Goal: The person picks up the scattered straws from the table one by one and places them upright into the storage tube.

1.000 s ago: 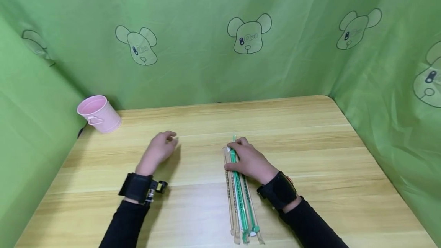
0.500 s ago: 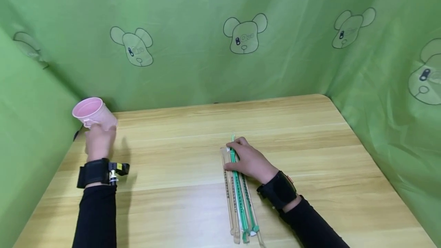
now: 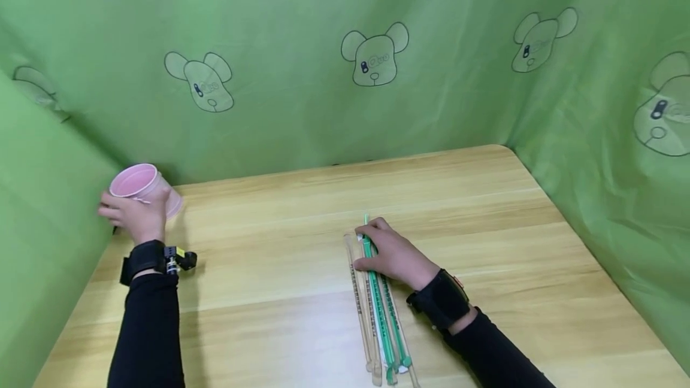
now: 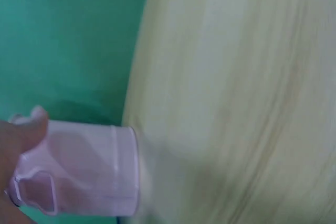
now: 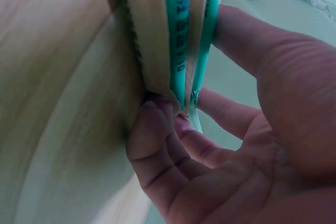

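At the far left corner of the table, my left hand (image 3: 139, 215) grips a small pink bucket (image 3: 172, 201) near its rim. In the left wrist view the thumb (image 4: 32, 129) lies on the side of the bucket (image 4: 94, 169), beside its little handle. On the right, my right hand (image 3: 398, 257) holds the upper ends of a bundle of wrapped straws (image 3: 384, 322), some green and some brown with dark print. The right wrist view shows the thumb along one side of the straws (image 5: 181, 30) and curled fingers at their ends.
The light wooden table (image 3: 259, 292) is bounded at the back and sides by a green curtain (image 3: 291, 76) with bear-head prints. The bucket stands close to the curtain on the left.
My left hand has moved left from above the middle-left of the table to the pink bucket and taken hold near its rim. The right hand keeps its place on the straws.
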Demonstrator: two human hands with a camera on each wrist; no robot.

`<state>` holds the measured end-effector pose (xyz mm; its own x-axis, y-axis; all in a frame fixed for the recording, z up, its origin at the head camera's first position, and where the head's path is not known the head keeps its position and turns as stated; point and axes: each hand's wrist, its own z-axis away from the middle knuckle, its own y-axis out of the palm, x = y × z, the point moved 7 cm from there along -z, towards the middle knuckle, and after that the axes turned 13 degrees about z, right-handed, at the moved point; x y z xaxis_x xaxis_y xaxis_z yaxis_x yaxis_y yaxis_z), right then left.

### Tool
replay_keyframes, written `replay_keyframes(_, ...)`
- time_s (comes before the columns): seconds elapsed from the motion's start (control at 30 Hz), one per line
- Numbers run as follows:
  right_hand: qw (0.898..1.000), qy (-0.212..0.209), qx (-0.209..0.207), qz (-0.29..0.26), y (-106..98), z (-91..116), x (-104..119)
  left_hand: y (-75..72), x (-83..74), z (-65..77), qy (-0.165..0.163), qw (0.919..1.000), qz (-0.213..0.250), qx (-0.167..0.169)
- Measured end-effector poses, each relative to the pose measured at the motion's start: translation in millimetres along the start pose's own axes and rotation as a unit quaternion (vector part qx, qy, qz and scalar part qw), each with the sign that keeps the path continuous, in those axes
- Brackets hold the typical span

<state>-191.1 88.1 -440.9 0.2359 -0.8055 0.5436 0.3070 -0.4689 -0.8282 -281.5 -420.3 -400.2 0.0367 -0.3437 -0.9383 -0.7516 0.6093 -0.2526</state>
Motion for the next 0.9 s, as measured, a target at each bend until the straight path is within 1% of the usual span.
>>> replay_keyframes(0.17, 1.0, -0.001, 0.003, 0.001, 1, -1, 2, -1.4, 5.3, -8.7, 0.02, 0.9995, 0.021, 0.016)
replay_keyframes(0.23, 1.0, -0.002, 0.003, 0.002, 0, 0, 3, -0.1, 7.0, -10.6, 0.02, 0.9994, 0.024, 0.017)
replay_keyframes(0.3, 1.0, -0.002, 0.003, -0.001, 0, 0, 3, 1.4, 8.0, -10.4, 0.022, 0.9993, 0.025, 0.016)
replay_keyframes(0.4, 1.0, -0.001, 0.002, -0.004, 1, 1, 4, 6.1, 7.3, -5.0, 0.03, 0.9989, 0.029, 0.021)
replay_keyframes(0.53, 1.0, -0.004, -0.002, 0.0, 2, 2, 5, 20.1, 1.8, 11.9, 0.051, 0.9972, 0.025, 0.049)
replay_keyframes(0.63, 1.0, -0.004, -0.009, 0.003, 2, 1, 7, 39.7, -7.4, 29.4, 0.071, 0.9936, 0.018, 0.086)
replay_keyframes(0.8, 1.0, -0.002, -0.012, -0.005, 1, 0, 9, 78.7, -29.1, 67.5, 0.109, 0.9817, 0.015, 0.155)
replay_keyframes(0.9, 1.0, -0.003, -0.011, -0.016, 1, -1, 10, 97.4, -42.1, 90.1, 0.13, 0.9738, 0.018, 0.186)
